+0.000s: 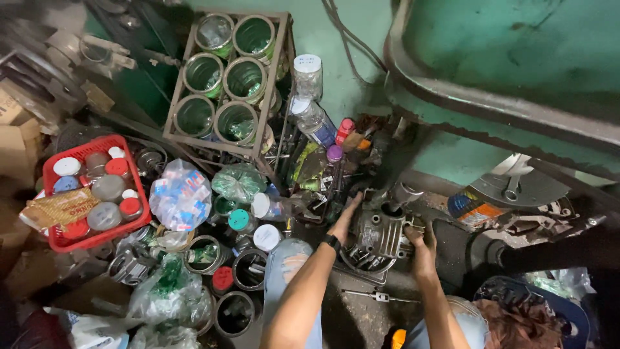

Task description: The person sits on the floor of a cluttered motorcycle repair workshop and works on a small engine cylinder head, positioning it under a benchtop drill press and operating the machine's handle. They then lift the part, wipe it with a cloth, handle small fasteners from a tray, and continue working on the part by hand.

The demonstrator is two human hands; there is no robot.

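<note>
At the lower centre of the frame I see two bare forearms reaching up from two knees in torn jeans. The left hand (344,218), with a black wristband (332,242), lies flat against the left side of one grey metal engine housing (380,232); its fingers are extended, pressing rather than gripping. The right hand (421,249) has its fingers curled around the housing's right edge, holding it. The housing sits on the dirty floor (361,317) at centre frame, just right of the clutter.

One metal tool (378,296) lies on the floor just below the housing. At lower right I see one dark tub holding rags (526,317).

Left of the hands, open tins, capped jars and plastic bags crowd together. Further left, one red basket (61,242) holds many capped jars.

At upper centre, one metal rack (227,77) carries six green-rimmed tins in two columns of three. One green machine body (510,45) fills the upper right.
</note>
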